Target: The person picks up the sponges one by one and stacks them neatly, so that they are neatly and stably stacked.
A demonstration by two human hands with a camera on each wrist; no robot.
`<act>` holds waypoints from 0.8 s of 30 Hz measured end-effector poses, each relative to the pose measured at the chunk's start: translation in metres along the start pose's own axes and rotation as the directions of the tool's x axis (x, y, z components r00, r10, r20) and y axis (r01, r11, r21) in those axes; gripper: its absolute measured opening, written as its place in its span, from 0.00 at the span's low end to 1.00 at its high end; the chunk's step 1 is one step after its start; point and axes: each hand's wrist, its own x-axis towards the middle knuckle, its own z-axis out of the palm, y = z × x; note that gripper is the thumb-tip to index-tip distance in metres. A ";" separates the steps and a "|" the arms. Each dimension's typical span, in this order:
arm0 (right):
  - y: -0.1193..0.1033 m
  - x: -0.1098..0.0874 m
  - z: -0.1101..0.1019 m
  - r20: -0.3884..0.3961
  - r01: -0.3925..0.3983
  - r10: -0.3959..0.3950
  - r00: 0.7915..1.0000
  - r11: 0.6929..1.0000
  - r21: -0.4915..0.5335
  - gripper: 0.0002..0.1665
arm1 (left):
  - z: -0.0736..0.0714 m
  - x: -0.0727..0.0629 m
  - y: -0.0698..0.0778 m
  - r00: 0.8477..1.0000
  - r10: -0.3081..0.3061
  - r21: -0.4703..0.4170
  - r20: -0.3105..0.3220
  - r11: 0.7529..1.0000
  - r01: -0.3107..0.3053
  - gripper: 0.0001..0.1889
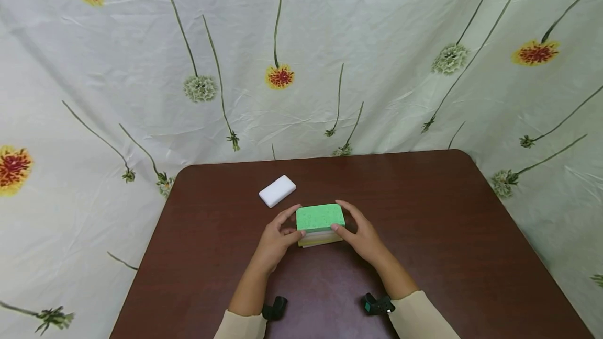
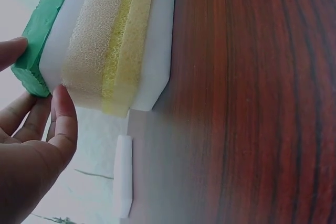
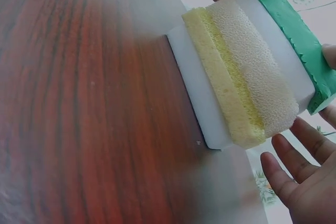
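A green sponge [image 1: 320,217] tops a neat stack of sponges. Below it come a white sponge [image 2: 62,45], a beige porous one [image 3: 252,59], a yellow one [image 3: 223,80] and another white block [image 3: 191,85] at the bottom, flat against the table. At one end of the green sponge, my left hand [image 1: 276,238] has its thumb on the near edge and fingers behind. My right hand [image 1: 361,235] pinches the opposite end the same way. In the right wrist view, its lower fingers lie along the stack's side.
Behind the stack and a little left, a loose white block [image 1: 277,191] lies on the brown wooden table [image 1: 438,234]. A flowered white cloth [image 1: 377,30] hangs beyond the table's far edge. Black bands with small devices [image 1: 377,305] are on both wrists.
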 end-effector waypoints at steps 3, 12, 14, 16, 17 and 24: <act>0.000 0.001 -0.001 0.011 -0.007 0.007 1.000 1.000 -0.003 0.37 | 0.000 0.000 0.000 1.000 0.002 -0.004 0.004 1.000 -0.002 0.33; -0.005 0.001 -0.004 0.024 0.002 -0.002 1.000 1.000 -0.021 0.38 | 0.002 0.001 0.001 0.996 0.042 -0.017 -0.076 0.999 -0.043 0.31; -0.005 0.001 -0.004 0.025 -0.003 0.004 1.000 1.000 -0.021 0.38 | 0.001 0.003 0.001 0.992 0.057 -0.050 -0.109 0.997 -0.063 0.31; -0.007 0.000 -0.004 0.026 -0.015 0.016 1.000 1.000 -0.021 0.38 | 0.000 0.005 0.001 0.987 0.062 -0.077 -0.146 0.994 -0.074 0.31; -0.006 0.000 -0.004 0.022 -0.017 0.018 1.000 0.999 -0.027 0.38 | -0.001 0.006 0.000 0.984 0.067 -0.087 -0.164 0.993 -0.082 0.31; -0.035 -0.007 -0.008 0.044 -0.015 0.017 0.999 0.999 -0.030 0.37 | -0.008 0.009 0.003 0.965 0.058 -0.092 -0.254 0.992 -0.084 0.32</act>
